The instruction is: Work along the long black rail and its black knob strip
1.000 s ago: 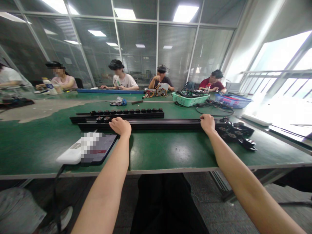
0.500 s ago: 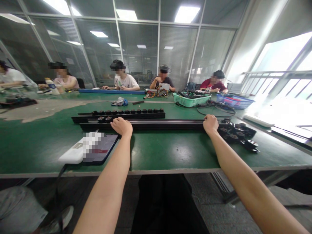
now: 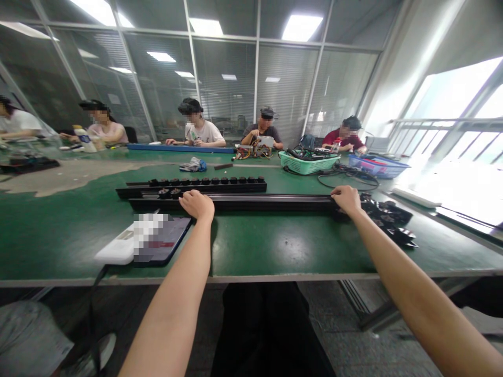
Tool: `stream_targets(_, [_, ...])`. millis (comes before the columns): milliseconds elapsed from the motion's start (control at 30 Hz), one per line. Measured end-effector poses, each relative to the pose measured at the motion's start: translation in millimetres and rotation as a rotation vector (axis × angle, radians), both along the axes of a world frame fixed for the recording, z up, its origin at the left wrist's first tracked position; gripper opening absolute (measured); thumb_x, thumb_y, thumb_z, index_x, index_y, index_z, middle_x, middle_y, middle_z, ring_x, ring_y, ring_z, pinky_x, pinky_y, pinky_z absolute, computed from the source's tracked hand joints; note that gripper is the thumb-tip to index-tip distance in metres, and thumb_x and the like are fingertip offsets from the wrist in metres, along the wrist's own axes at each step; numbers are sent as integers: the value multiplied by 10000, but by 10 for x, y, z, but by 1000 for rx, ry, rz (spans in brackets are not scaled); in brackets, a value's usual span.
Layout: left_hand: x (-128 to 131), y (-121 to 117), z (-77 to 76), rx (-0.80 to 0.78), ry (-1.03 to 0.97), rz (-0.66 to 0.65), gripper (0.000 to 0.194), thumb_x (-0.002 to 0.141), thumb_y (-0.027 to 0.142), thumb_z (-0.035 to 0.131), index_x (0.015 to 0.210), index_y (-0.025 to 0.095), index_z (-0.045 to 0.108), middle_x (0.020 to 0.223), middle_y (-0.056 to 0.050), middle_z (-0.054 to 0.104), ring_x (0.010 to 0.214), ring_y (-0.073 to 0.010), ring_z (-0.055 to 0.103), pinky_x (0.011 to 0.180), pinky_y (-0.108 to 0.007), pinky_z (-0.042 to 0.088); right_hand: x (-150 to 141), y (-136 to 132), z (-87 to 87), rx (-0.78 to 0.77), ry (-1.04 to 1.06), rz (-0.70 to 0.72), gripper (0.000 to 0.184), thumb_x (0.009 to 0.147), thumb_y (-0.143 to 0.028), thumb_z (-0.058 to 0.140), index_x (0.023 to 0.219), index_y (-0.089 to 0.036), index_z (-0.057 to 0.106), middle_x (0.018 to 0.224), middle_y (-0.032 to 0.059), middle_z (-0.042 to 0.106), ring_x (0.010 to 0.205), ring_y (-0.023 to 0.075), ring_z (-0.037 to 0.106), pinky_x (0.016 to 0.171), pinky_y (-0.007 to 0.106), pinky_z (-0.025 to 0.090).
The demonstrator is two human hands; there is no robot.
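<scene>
Two hands are working at the near edge of the green workbench (image 3: 251,246): your left hand (image 3: 197,204) and your right hand (image 3: 346,199) are curling their fingers closely over a long black metal rail (image 3: 251,202). Your right hand is sitting further right than before. Just behind, a knob-studded black rail (image 3: 208,185) is lying parallel.

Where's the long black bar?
In the head view, the long black bar lies across the green table in front of the person, under the left hand and right hand, just nearer than the knobbed black bar.
</scene>
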State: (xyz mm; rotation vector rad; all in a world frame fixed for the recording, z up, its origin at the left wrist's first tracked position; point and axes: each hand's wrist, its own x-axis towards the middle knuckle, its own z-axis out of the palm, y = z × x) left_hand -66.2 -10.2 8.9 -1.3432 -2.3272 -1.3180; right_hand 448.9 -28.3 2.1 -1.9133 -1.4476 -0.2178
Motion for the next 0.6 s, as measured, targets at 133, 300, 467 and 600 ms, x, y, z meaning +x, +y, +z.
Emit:
stream_targets(133, [-8, 8, -7, 10, -13, -5, 322, 920, 129, 502, 1194, 73, 661, 1368, -258, 616, 1400, -357, 528, 1289, -610, 262, 145, -20, -17, -73, -40, 89, 222, 809, -204, 667, 942, -206, 845, 970, 84, 803, 1013, 277, 715, 968, 390, 531])
stream_targets(300, [2, -11, 4, -9, -1, -4, 334, 926, 127, 490, 1210, 55, 650, 1369, -264, 610, 1400, -349, 525, 1299, -570, 252, 117, -91, -95, 43, -95, 181, 221, 866, -188, 618, 959, -196, 818, 1100, 102, 792, 1107, 269, 692, 1066, 409, 493])
stream_targets(467, [16, -15, 14, -9, -10, -18, 321, 919, 133, 488, 1193, 66, 641, 1375, -263, 607, 1407, -351, 514, 1294, -570, 254, 37, -154, -133, 60, -140, 191, 263, 881, -145, 560, 985, -188, 798, 1112, 114, 774, 1124, 260, 674, 1101, 417, 476])
stream_targets(600, [18, -4, 11, -7, -11, -8, 319, 911, 139, 487, 1181, 73, 643, 1365, -254, 608, 1400, -348, 518, 1287, -575, 270, 28, -176, -148, 82, -154, 205, 329, 870, -109, 517, 1030, -185, 794, 1161, 113, 760, 1154, 249, 668, 1129, 407, 465])
